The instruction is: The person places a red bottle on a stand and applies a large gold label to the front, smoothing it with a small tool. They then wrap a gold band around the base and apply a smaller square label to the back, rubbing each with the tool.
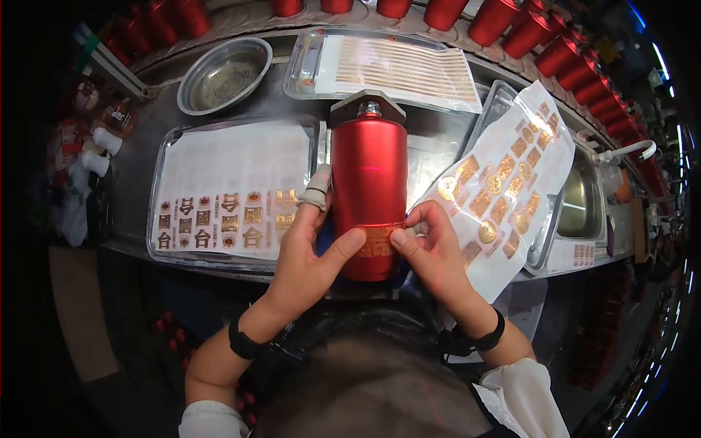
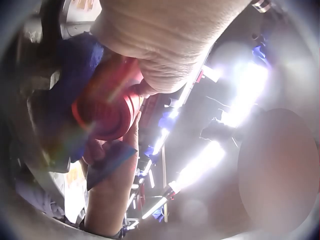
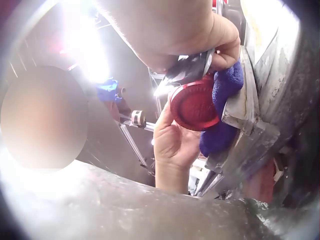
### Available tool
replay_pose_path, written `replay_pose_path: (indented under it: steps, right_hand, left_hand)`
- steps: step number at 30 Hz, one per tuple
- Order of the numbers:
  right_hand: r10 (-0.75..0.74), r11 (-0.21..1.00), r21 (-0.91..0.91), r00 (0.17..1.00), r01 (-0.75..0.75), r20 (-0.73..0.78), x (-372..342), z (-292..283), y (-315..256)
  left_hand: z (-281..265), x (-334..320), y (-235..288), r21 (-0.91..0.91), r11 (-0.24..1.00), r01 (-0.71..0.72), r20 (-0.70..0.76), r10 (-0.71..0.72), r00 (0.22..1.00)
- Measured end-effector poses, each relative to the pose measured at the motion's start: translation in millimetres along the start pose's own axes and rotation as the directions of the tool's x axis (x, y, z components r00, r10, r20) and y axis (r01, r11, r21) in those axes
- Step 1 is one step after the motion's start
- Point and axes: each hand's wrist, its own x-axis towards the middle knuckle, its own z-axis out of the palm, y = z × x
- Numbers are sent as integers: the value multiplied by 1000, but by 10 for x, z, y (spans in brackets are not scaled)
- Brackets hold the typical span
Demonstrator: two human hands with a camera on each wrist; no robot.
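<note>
Glossy red bottle, fuzzy blue cloth

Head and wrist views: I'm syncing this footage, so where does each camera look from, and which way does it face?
Head: worn on the head, looking forward and down at the red bottle; shows the left hand, right hand, forearms and torso.
Left wrist: looks past the left hand toward the bottle's base, bright lights and the right hand.
Right wrist: looks past the right hand toward that base, a blue cloth and the left hand.
Both wrist views share the base and both hands.
</note>
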Motion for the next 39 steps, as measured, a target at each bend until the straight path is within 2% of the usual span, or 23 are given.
replay_pose_path:
  steps: [3,6,8,9,15,17,20,24,39]
  right_hand:
    - [8,1000,16,1000,-8,-1,5,0,14]
    - [-26,998,-59,1000,25,-7,10,-17,52]
    - [-25,999,36,999,26,-24,3,54,19]
    - [-25,996,82,999,28,-32,3,82,0]
    - [46,999,-27,999,-46,9,-30,9,-59]
    - [19,1000,0,1000,-19,-18,-17,21,-4]
    - [25,1000,-16,1000,-25,-12,-33,11,-11]
    - [9,997,-81,1000,-9,3,-52,36,-48]
    - [-30,986,-168,998,20,-62,-42,74,-1]
  left_hand:
    - [24,-5,-6,-10,1000,-2,-22,2,1000]
    - [14,-8,-22,24,999,-27,-2,28,1000]
    - [30,-3,-41,45,997,-62,-3,62,998]
    - [41,-9,-38,32,998,-53,-13,54,998]
    - [-20,-17,-109,-30,999,-27,-46,26,999]
    - [-72,-18,-99,-81,997,-5,-29,2,1000]
    - [-89,-50,-172,-54,997,-46,-16,45,999]
    - [-68,-79,-121,195,971,-139,24,137,990]
    - [-27,-64,-186,220,966,-135,-17,143,990]
